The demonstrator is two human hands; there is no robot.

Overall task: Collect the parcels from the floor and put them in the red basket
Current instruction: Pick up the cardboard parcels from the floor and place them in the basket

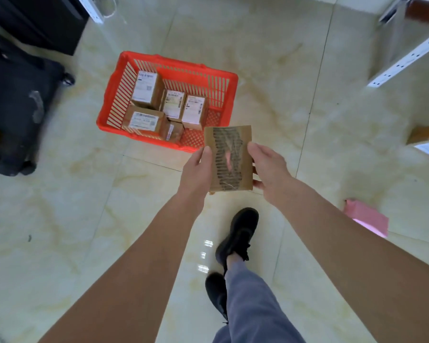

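**Parcel transfer: carry phase, hazards ahead**

Parcel (229,158) status: flat brown envelope with a scribbled-over label, held between both my hands above the floor (84,219), just short of the near right corner of the red basket (109,100). My left hand (196,169) clamps the left edge, thumb on top. My right hand (268,167) clamps the right edge, thumb on top and fingers curled beneath. Neither hand is free.

Basket status: five labelled cardboard boxes (146,87) occupy the left and centre. Bare mesh shows only at the right side.

Remaining on the floor: one pink parcel (368,217) to my right and one brown box (426,141) further off to the right.

Probable faults, as I judge them:

1. Early release. The envelope hangs over the rim, not inside it. Letting go now would likely drop it against the wall or outside onto the tiles.
2. Poor seating. Laid across the boxes, the thin envelope may slide off or tilt out. The open right side looks safer.
3. Slip. The tiles are glossy and I am mid-stride, one shoe (238,233) forward. A hurried step could cost footing.
4. Omission. The two parcels to the right sit at the edge of view and could be overlooked.
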